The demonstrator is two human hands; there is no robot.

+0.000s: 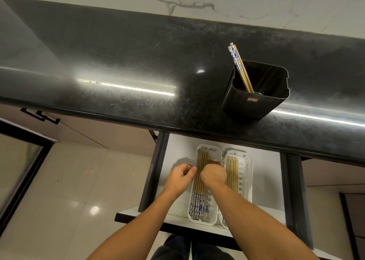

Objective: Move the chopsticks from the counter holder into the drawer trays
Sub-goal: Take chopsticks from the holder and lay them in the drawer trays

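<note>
Both hands work inside the open drawer [266, 170]. The left hand [180, 175] sits at the outer rim of the tray [215, 150], fingers curled with the tips against that rim. This is most likely to steady the tray, though a true pinch cannot be confirmed. The right hand [213, 173] hangs directly over the same tray, knuckles up and fingers folded under; what it grasps, if anything, is hidden.

Beneath both hands the chopsticks [199, 182] lie parallel, patterned ends toward the person — a layout that keeps them flat and leaves room for more. Just past the right hand's outer side, a second tray [246, 170] carries its own row [232, 172], aligned the same way.

Well beyond the right hand, up on the counter [118, 62], the holder [256, 101] contains the leftover sticks [238, 62], leaning into one corner. Judged from this, the transfer is nearly complete — only those few are not yet moved.
</note>
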